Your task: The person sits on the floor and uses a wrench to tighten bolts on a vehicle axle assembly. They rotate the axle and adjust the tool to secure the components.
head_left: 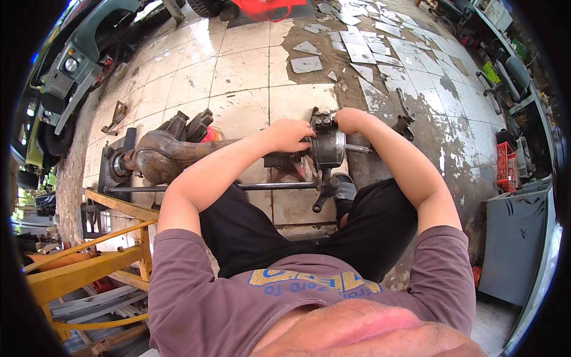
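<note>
A rusty vehicle axle (pixel 196 149) lies across the floor in front of my knees, with its round differential housing (pixel 157 156) at the left. At its right end stands a dark metal steering knuckle (pixel 328 149), topped by a block (pixel 323 122) with several bolt heads. My left hand (pixel 291 136) is closed, with its curled fingers against the knuckle's left side. Close at the block's right side is my right hand (pixel 352 121), its fingers bent in a pinch; what they hold is hidden. A long tie rod (pixel 273 186) runs along the near side to a dark steering arm (pixel 325 195).
Loose dark metal parts (pixel 405 116) lie to the right, near broken floor tiles (pixel 363 53). A yellow metal frame (pixel 89 268) stands at lower left. A vehicle (pixel 71 65) is parked far left. At right are a grey cabinet (pixel 516 238) and a red crate (pixel 506 166).
</note>
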Motion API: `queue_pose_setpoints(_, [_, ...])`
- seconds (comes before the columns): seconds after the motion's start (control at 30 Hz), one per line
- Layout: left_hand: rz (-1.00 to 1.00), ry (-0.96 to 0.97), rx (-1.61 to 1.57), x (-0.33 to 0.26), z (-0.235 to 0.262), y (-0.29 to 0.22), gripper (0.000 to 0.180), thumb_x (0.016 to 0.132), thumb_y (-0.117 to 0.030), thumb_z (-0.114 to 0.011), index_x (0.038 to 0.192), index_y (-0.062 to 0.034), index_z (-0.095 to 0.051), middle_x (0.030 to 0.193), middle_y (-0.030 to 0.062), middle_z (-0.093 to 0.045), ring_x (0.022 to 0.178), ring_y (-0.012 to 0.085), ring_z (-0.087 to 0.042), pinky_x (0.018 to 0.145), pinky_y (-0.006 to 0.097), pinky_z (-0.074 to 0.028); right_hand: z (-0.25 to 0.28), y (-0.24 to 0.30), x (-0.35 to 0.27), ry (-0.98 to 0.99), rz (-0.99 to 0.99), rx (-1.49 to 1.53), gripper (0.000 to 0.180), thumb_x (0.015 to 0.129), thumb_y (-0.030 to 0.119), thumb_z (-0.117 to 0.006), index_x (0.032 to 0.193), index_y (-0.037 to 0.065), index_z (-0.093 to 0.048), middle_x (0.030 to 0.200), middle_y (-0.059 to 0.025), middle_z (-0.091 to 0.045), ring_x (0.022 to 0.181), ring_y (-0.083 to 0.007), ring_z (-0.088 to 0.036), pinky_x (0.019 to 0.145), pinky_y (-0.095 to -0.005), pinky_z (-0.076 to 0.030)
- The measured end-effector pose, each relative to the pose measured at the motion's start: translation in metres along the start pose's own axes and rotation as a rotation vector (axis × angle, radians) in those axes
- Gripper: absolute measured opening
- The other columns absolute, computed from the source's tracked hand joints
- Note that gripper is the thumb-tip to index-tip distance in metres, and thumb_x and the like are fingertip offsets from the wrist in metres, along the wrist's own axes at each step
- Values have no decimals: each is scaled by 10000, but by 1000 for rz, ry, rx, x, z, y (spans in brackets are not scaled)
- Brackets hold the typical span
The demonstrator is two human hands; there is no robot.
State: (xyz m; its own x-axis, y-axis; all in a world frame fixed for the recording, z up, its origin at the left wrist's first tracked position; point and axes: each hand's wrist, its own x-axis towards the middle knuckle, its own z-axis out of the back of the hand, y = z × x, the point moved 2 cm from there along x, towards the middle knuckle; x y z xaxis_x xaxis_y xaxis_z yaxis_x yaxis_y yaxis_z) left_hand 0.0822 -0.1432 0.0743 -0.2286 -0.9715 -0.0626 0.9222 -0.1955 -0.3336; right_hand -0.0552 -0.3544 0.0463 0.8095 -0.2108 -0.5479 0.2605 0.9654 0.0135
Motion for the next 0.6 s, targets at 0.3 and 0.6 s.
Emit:
queue_pose_setpoints(0.3, [28, 29, 15, -4, 7, -1, 343, 977, -335, -725, 1267, -164, -789, 1150, 111, -742, 1099, 341, -730, 947, 473, -590, 18, 18, -13, 10, 23, -48, 295, 893, 63, -619, 1104, 32, -823, 1113, -239, -798, 1077, -426, -768, 925, -518, -604])
queue_pose_setpoints(0.6, [7, 15, 22, -4, 4, 2, 361, 969, -355, -733, 1275, -171, -786, 1162, 112, -741, 1094, 345, -736, 931, 477, -598, 15, 21, -12, -58, -5, -5, 271, 881, 59, -634, 1067, 19, -827, 1118, -249, -796, 1084, -418, -769, 931, -512, -606])
